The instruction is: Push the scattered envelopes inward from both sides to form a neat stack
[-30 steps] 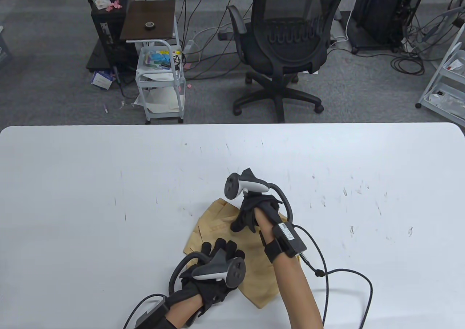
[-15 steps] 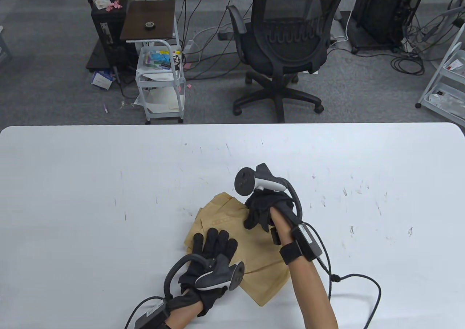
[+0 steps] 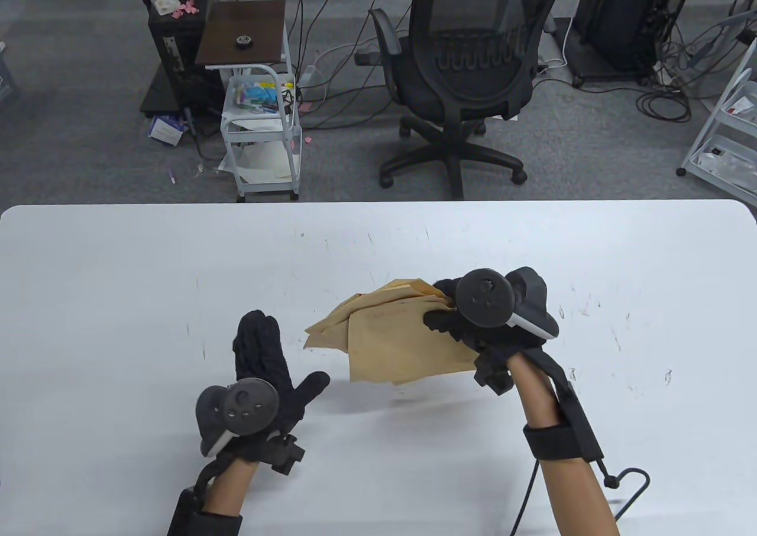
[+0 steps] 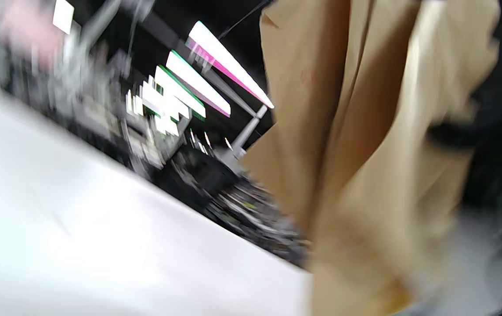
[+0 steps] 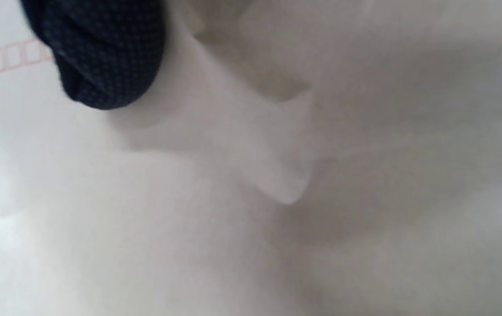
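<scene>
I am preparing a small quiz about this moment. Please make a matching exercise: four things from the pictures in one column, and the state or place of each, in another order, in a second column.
Column 1
1. bundle of brown paper envelopes
2. left hand in a black glove
3. right hand in a black glove
4. black mesh office chair

Column 2
A. open, fingers straight, touches no envelope
B. on the grey floor beyond the white table
C. grips the envelopes at their right end
D. lifted above the table, not yet aligned

Pairs: 1-D, 2-A, 3-C, 4-B
</scene>
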Motion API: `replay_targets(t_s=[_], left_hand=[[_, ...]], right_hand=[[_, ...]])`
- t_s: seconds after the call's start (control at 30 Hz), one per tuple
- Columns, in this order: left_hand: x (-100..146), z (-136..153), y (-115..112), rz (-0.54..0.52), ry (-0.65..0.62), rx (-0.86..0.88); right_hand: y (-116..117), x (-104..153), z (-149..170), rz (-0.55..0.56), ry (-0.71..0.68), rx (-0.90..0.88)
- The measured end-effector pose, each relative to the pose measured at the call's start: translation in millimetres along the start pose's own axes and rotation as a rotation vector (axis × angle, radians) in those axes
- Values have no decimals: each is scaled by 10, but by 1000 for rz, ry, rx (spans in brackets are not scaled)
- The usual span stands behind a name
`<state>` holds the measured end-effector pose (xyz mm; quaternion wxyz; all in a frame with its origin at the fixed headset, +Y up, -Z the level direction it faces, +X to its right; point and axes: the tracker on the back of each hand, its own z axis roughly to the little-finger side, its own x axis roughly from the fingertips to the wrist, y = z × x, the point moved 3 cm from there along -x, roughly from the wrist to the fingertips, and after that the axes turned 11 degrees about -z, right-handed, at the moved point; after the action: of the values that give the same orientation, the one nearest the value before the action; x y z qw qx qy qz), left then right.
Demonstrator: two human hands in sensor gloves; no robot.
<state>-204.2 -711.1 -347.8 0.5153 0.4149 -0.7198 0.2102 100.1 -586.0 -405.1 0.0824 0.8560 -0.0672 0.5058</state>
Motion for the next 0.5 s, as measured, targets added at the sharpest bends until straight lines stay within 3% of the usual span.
replay_targets(t_s=[0.03,0.1,0.17,0.23,0.4,0.5], left_hand=[[0,156,-148,103,51,204],[32,303,-347,221,126,324],[57,319,-476,323,103,244],[42,252,-525,383,23,162],[40,242,-533,355,35,44],[36,352,-542,314,96,-2]], right_hand=[[130,20,-44,-44,-11,33],[367,33,-119,-138,-13,106],[480,43,-176,-170,-15,179],[448,52,-233,-133,-25,222],[280,7,-298,-199,-23,173],[445,-41,-280,-319,10,217]])
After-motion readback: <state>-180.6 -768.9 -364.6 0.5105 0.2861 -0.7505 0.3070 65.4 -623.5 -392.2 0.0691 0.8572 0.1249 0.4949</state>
